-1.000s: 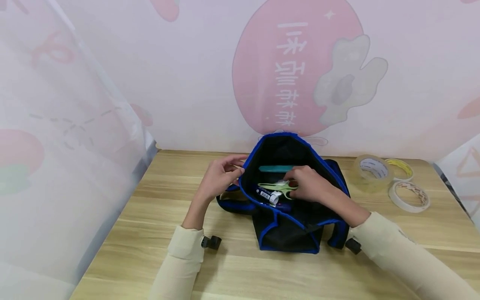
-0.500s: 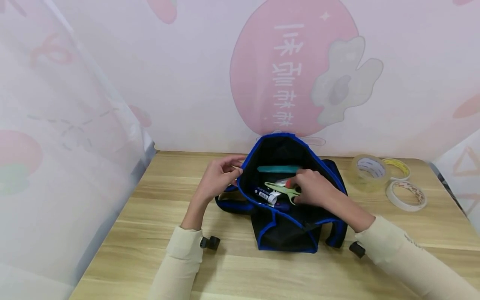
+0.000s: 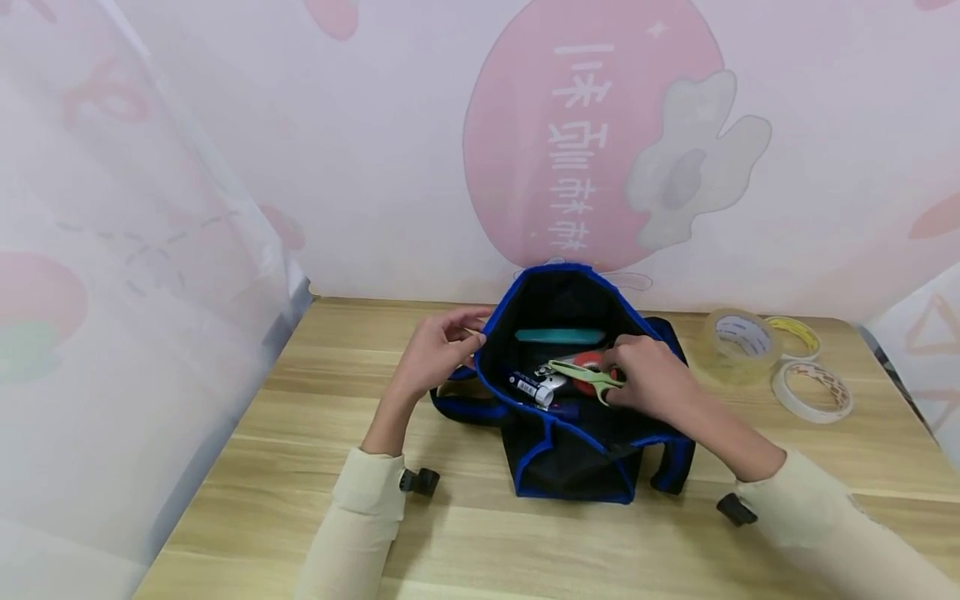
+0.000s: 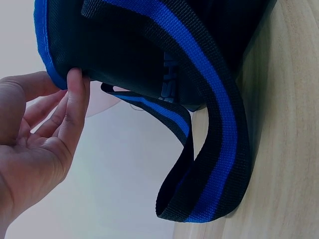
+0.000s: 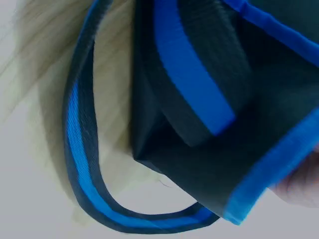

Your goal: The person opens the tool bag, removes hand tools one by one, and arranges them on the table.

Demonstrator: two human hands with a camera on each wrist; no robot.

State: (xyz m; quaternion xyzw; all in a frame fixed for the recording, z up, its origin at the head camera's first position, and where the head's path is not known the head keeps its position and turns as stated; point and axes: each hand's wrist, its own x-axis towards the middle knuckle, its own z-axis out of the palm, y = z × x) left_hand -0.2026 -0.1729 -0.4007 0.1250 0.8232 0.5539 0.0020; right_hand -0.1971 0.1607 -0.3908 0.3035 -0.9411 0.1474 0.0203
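While the left hand (image 3: 435, 354) pinches the black bag (image 3: 573, 479), the right hand (image 3: 645, 375) holds the light green scissors (image 3: 581, 373)

As things lie, likeliest trouble is a snag: the scissors sit among loose clutter, and their left end could catch the red item (image 3: 588, 362) or the white-capped tube (image 3: 531, 388) if dragged sideways. Second risk, as I judge it: mouth sagging onto the right wrist, should the left hand let go of the blue rim (image 3: 558, 267); fabric looks soft. Hold looks shallow too; a bump against the rim might twist the scissors loose.

Position: scissors inside the bag, just left of the right fingers, which are clamped on the handle end; other end points left, by the red item. Contact there: cannot tell. Right wrist view hides this grip behind the bag wall. Left fingers clamped on the rim, left side. Teal item (image 3: 560, 336) on the far side, within. Clear tape roll (image 3: 723, 356) and white tape roll (image 3: 791, 402) on the desk (image 3: 300, 500), right of the bag.
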